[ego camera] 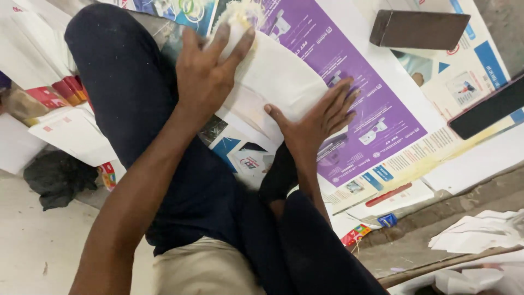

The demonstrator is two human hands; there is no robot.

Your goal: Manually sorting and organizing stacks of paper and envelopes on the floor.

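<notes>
A white folded sheet of paper (275,76) lies on a large purple printed poster (355,93) spread on the floor. My left hand (204,68) presses flat on the sheet's left edge, fingers spread toward a frayed, glue-stained corner (243,13). My right hand (319,117) rests palm down on the sheet's near right edge, fingers splayed onto the purple poster. My legs in dark trousers (125,98) are folded beneath my arms.
A dark brown block (417,28) sits at the top right, a black flat bar (488,109) at the right edge. Stacked white printed sheets (65,125) lie left, a dark cloth (54,177) below them, loose white papers (480,232) at lower right.
</notes>
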